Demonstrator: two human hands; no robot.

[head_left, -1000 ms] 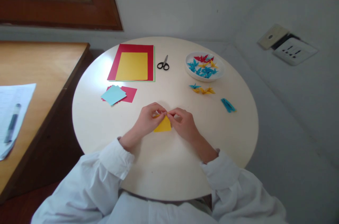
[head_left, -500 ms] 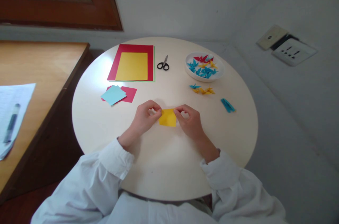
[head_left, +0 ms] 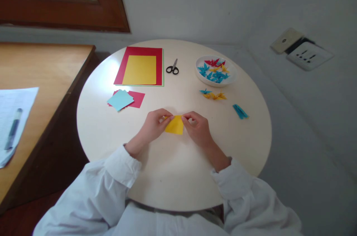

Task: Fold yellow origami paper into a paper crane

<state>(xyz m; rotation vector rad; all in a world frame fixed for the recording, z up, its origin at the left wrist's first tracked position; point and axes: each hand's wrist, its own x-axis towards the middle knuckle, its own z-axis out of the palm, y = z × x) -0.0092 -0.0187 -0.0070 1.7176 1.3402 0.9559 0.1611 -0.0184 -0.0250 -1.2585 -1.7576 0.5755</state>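
So we've got our left hand (head_left: pixel 152 126) and right hand (head_left: pixel 196 128) both pinched shut on the top edge of a small yellow paper square (head_left: pixel 174 126), one at each upper corner, down at the round bench (head_left: pixel 173 176) right in front of us. Further out on the left a light blue square (head_left: pixel 120 99) overlaps a red square (head_left: pixel 138 99). Behind them there's a big red sheet (head_left: pixel 139 50) with a yellow sheet (head_left: pixel 139 70) on top, scissors (head_left: pixel 172 67) beside it, and a white dish (head_left: pixel 216 84) of paper cranes off right.

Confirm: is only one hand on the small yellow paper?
No, the left hand and the right hand both pinch the upper edge of the yellow paper.
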